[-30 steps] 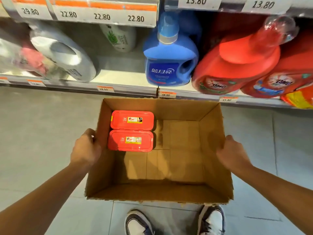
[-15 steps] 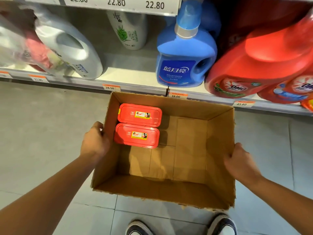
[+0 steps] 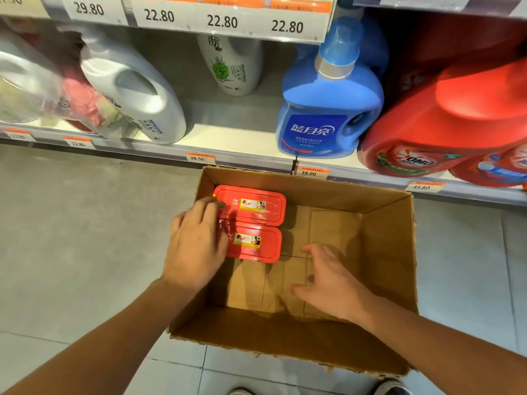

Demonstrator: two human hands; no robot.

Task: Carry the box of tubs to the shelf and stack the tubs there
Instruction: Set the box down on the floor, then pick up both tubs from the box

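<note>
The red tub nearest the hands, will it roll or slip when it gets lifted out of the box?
The near red tub looks flat and rectangular, so it probably won't roll. Its glossy lid may be a bit slippery. It seems rigid plastic, likely holding its shape in the left hand.

Left arm: bare, reaching up from the lower left corner, forearm extended.
Left hand (image 3: pixel 196 243): palm down, fingers (image 3: pixel 209 208) loosely spread and slightly curled, gripping nothing.
Right arm: bare, reaching in from the lower right, wrist bent inward.
Right hand (image 3: pixel 330 280): well apart from the left hand, palm down, fingers (image 3: pixel 315 250) splayed wide, empty.
</note>
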